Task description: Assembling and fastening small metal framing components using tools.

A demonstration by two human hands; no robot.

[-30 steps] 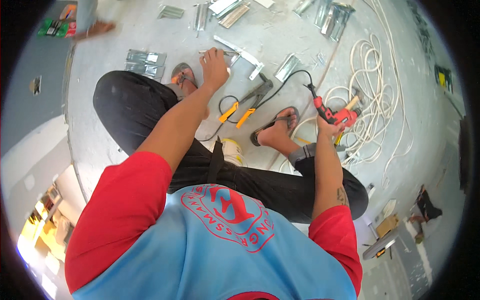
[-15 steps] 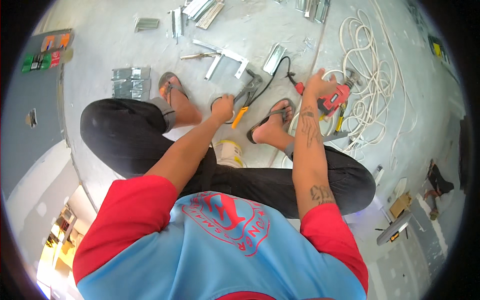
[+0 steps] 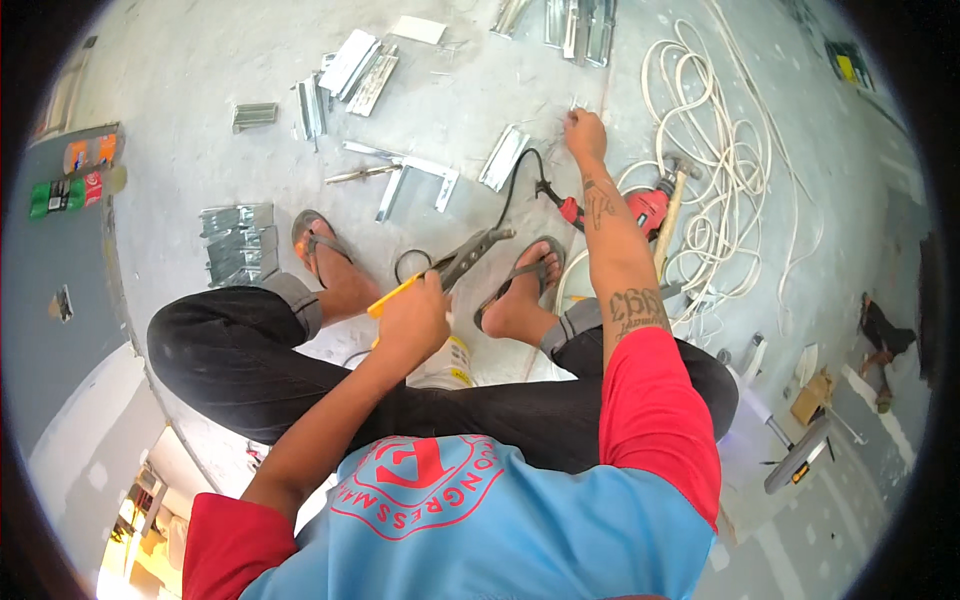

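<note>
My left hand (image 3: 425, 312) is wrapped around a hand riveter (image 3: 468, 257) with yellow grips and a grey body with holes, held up between my knees and pointing forward to the right. Ahead on the right, my right hand (image 3: 585, 135) reaches down to the floor with its fingers bent together. Small thin metal bits (image 3: 575, 103) lie at its fingertips; whatever it pinches is too small to make out. Beside my right forearm a red power tool (image 3: 650, 208) rests on the floor, its black cord running left. A hammer (image 3: 672, 215) with a wooden handle lies against it.
Loops of white cable (image 3: 745, 180) spread over the floor at the right. Cut metal channel pieces (image 3: 503, 157), a bent metal frame (image 3: 430, 175) and stacked metal brackets (image 3: 240, 245) lie ahead and left. A white bucket (image 3: 445, 365) stands between my legs.
My right hand has moved forward and left, from beside the red power tool to the small bits on the floor. My left hand has drawn the riveter back and turned its yellow grips leftward.
</note>
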